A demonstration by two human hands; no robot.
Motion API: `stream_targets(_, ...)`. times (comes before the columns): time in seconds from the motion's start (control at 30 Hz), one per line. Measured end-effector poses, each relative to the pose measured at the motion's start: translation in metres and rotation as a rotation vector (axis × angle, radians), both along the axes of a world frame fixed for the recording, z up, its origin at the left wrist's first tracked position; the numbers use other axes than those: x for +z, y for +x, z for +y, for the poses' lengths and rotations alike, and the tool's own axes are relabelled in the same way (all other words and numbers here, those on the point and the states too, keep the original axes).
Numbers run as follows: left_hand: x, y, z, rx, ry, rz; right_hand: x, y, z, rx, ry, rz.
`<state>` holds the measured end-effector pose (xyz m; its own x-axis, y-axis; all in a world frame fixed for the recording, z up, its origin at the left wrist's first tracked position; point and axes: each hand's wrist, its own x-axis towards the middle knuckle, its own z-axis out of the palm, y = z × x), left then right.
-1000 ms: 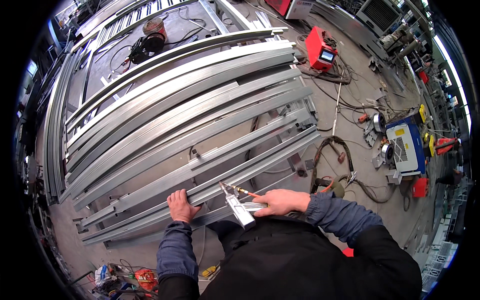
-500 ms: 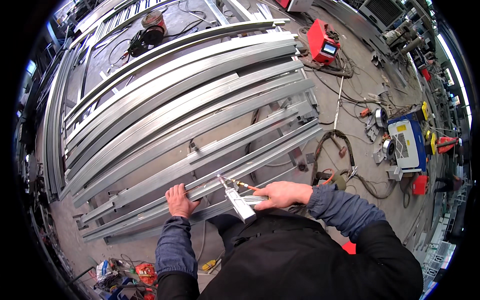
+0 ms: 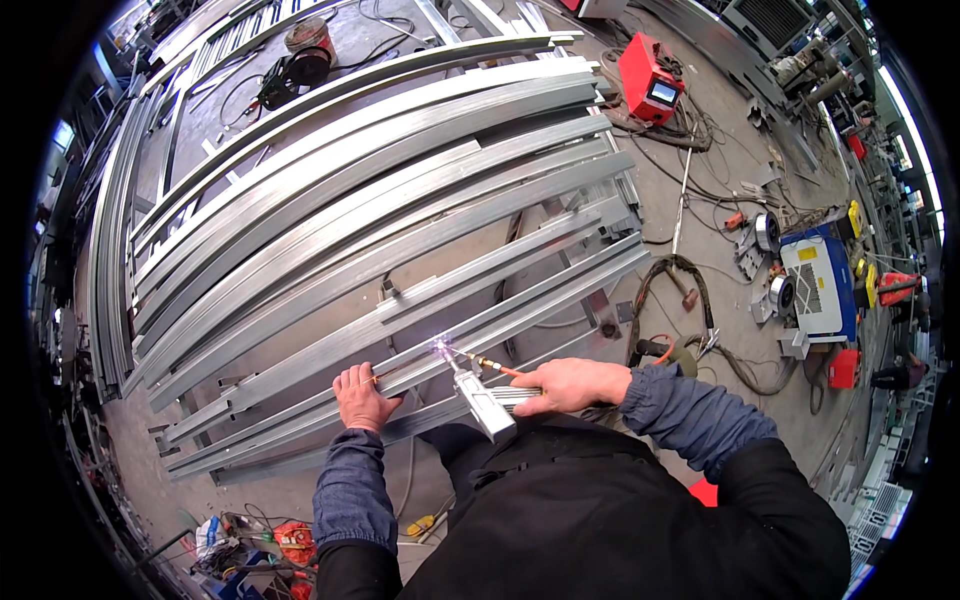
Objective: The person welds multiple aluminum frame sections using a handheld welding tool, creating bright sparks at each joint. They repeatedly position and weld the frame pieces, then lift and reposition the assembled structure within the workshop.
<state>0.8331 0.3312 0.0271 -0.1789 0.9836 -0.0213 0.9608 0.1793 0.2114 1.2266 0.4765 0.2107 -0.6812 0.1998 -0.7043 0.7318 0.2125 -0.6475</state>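
Note:
My right hand [image 3: 575, 385] is closed round the grip of a silver welding gun [image 3: 484, 402]. The gun points away from me, and a small violet-white glow shows at its tip. That tip meets a long galvanised metal channel [image 3: 530, 313], the nearer part of the stack frame in front of me. A thin brass-ended orange line [image 3: 497, 368] runs beside the nozzle to the tip. Left of the gun, my left hand [image 3: 362, 398] grips the same channel, fingers over its top and thumb toward the right. The palm side is hidden.
Several more metal channels [image 3: 370, 145] lie beyond, side by side. To the right are a red machine with a screen [image 3: 650, 80], a white-and-blue machine [image 3: 815, 285], wire spools [image 3: 780, 292] and cables on the floor. A bucket [image 3: 310, 38] stands at the far left.
A violet-white glow has appeared at the gun's tip. Both hands keep nearly the same place on the work; the whole view has shifted slightly.

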Motion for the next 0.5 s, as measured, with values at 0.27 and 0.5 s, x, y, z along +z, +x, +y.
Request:
stream_targets(0.27,0.0018,0.0011,0.0,-0.011,0.031,0.018,-0.0049,0.0034,-0.0011,-0.012,0.004,-0.002)
stream_targets(0.5,0.0008,0.0007,-0.001,-0.009,0.024,0.026,-0.0024,0.0052,0.0026,-0.009,-0.004,0.002)
